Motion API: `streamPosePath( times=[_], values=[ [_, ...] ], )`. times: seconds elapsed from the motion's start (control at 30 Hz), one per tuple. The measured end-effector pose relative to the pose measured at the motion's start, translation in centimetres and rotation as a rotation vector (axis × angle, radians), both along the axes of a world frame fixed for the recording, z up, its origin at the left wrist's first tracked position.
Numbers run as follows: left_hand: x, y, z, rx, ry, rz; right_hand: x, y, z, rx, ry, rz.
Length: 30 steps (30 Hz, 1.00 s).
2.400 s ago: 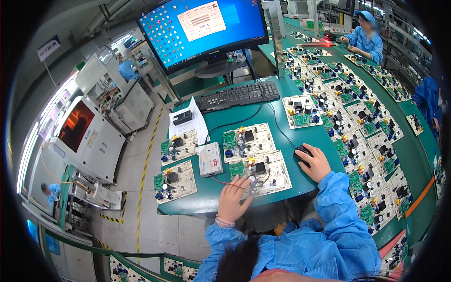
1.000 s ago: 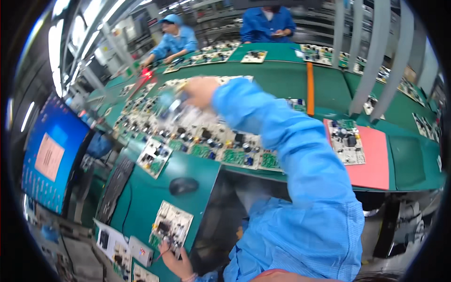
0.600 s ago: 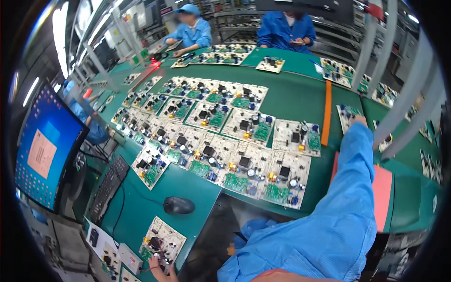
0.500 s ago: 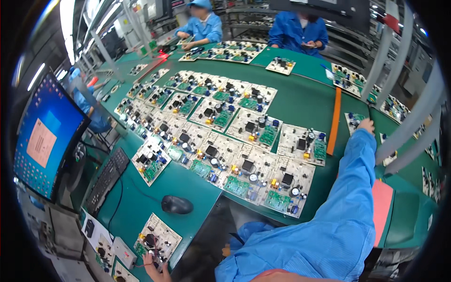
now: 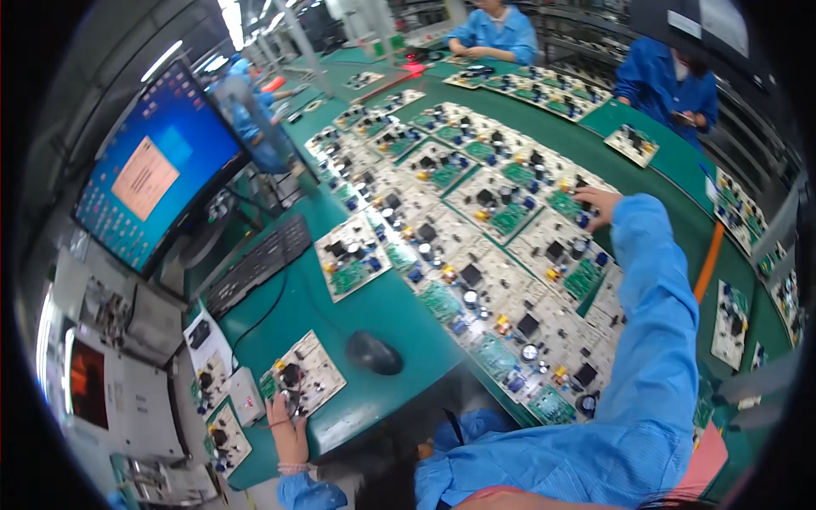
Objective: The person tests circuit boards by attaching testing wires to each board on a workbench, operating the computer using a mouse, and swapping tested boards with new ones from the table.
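Green bench here. Left hand, 7 o'clock, loosely spread on near board, probably steadying it. Right hand, between 2 and 3, half-curled at far-row board; grip unclear from here.

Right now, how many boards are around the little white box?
3: one board right of the box, at the left hand; another board left; third board lower left.

Right hand far forward, arm outstretched; left hand well apart, lower.
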<state>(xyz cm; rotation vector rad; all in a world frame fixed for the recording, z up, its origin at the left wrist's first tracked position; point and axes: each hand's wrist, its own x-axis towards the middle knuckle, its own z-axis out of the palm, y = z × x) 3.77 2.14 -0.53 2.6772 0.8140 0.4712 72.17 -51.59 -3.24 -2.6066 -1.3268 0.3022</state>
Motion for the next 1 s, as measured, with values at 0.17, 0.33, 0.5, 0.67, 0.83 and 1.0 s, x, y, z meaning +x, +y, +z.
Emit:
streamPosePath(
  times=[0.17,0.33,0.5,0.67,0.83,1.0],
  values=[
    [0.1,0.5,0.1,0.002,0.003,0.055,-1.0,-1.6,0.7,0.13,0.08,0.008],
    [0.7,1.6,0.5,0.047,0.0,0.033,-1.2,-7.3,-0.3,0.071,-0.106,-0.326],
    [1.2,2.1,1.5,0.035,0.003,0.034,-1.6,-10.9,-0.5,0.002,-0.315,-0.639],
    [0.3,2.9,1.5,0.102,-0.002,-0.008,1.0,-11.1,2.6,0.289,-0.387,-0.754],
    [0.3,2.9,0.9,0.154,-0.056,-0.001,-3.9,-1.0,12.2,0.551,-0.217,-0.513],
    [0.6,4.1,-0.5,0.11,-0.133,-0.092,-26.9,15.8,19.9,0.575,-0.155,-0.109]
  ],
)
